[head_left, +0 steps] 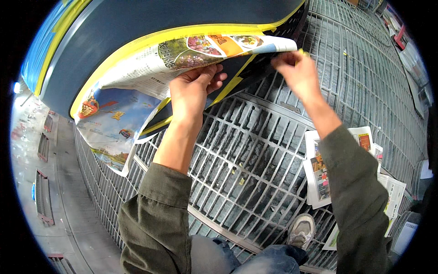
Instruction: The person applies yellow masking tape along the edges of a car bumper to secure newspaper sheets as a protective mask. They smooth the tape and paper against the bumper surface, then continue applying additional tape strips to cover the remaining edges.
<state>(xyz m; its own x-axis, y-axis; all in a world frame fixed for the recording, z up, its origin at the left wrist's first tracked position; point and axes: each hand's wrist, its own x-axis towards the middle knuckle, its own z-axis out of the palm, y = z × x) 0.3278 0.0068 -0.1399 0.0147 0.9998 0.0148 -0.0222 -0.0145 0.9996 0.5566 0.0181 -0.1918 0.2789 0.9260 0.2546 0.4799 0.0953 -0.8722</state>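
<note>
A dark blue curved panel, likely a car bumper (182,20), carries a band of yellow masking tape (150,39) along its curve. A printed newspaper sheet (132,109) hangs below that tape, its loose lower part folded and sagging at the left. My left hand (194,89) is closed on the sheet's lower edge near the middle, thumb on top and fingers curled. Just past the sheet's right end, my right hand (299,75) is closed, fingertips blurred against the dark panel. A small yellow scrap (303,53) shows at its upper side; what the fingers hold is unclear.
Metal floor grating (246,150) spreads under the panel. Several newspaper sheets (319,178) lie on it beside my right forearm. My shoe (301,230) stands on the grating below. Blue plastic film (41,55) covers the far left. Wrapped items (413,64) line the right side.
</note>
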